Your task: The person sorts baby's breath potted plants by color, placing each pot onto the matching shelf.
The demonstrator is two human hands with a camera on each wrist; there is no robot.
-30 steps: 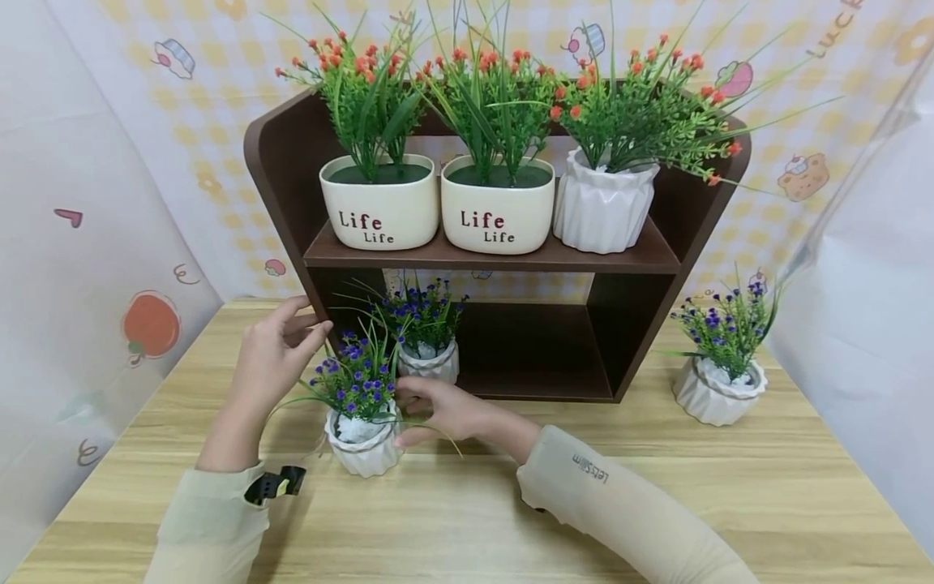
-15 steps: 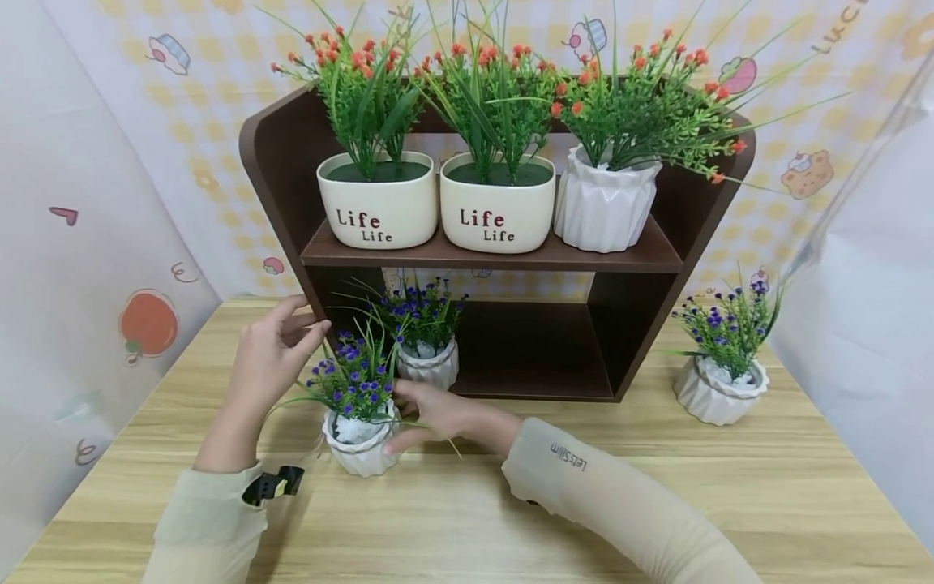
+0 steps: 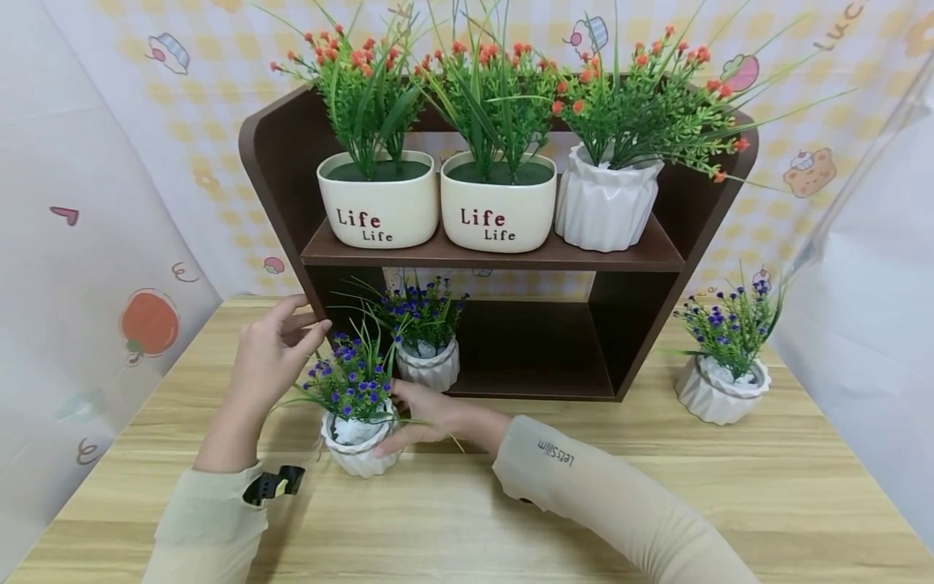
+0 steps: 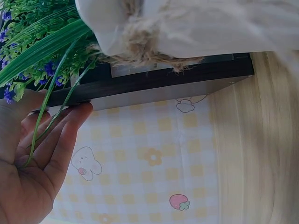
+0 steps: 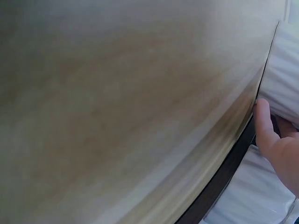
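Note:
My right hand (image 3: pixel 430 414) grips a small ribbed white pot (image 3: pixel 357 456) of artificial purple flowers, thumb on the near side and fingers around the side nearest the shelf. This pot sits on the table before the shelf's lower left corner. My left hand (image 3: pixel 270 349) holds the left side panel of the dark brown shelf (image 3: pixel 490 261); in the left wrist view, its fingers (image 4: pixel 65 140) lie along the panel's outer face. Just behind the gripped pot, a matching purple-flowered pot (image 3: pixel 430 369) stands at the left of the lower tier. The right wrist view catches my thumb (image 5: pixel 264 119) against white ribbing.
Two cream "Life" planters (image 3: pixel 378 203) and a white ribbed pot (image 3: pixel 606 203), all with orange flowers, fill the upper tier. Another purple-flowered pot (image 3: pixel 722 393) stands on the wooden table (image 3: pixel 467 527), right of the shelf. A checked cloth (image 3: pixel 219 162) hangs behind.
My right thumb has slid left over the front of the pot, and the right forearm has shifted left with it. The pot has barely moved. My left hand stays at the panel.

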